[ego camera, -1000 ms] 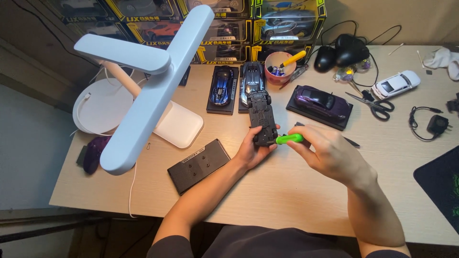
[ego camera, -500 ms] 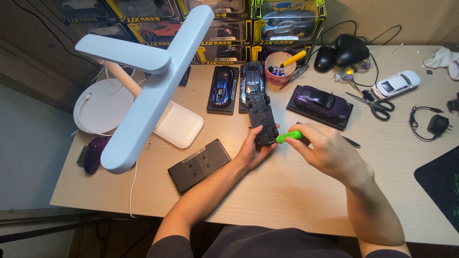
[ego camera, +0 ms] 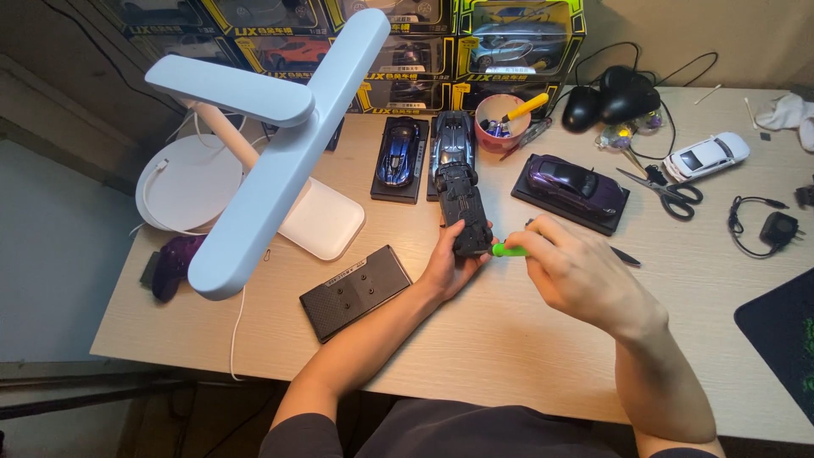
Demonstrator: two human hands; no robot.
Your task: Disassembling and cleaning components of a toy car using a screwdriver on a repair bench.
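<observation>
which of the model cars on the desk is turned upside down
The black model car held in the left hand, its dark underside facing up. The blue car, silver car, purple car and white car all sit wheels down.

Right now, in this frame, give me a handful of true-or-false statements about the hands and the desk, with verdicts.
1. The left hand holds a black toy car upside down. True.
2. The right hand holds a red-handled tool. False: the tool handle is green.
3. The scissors lie to the right of the purple model car. True.
4. The white model car stands on a black base. False: it sits straight on the desk.
5. A pink cup holds a yellow-handled tool. True.
</observation>
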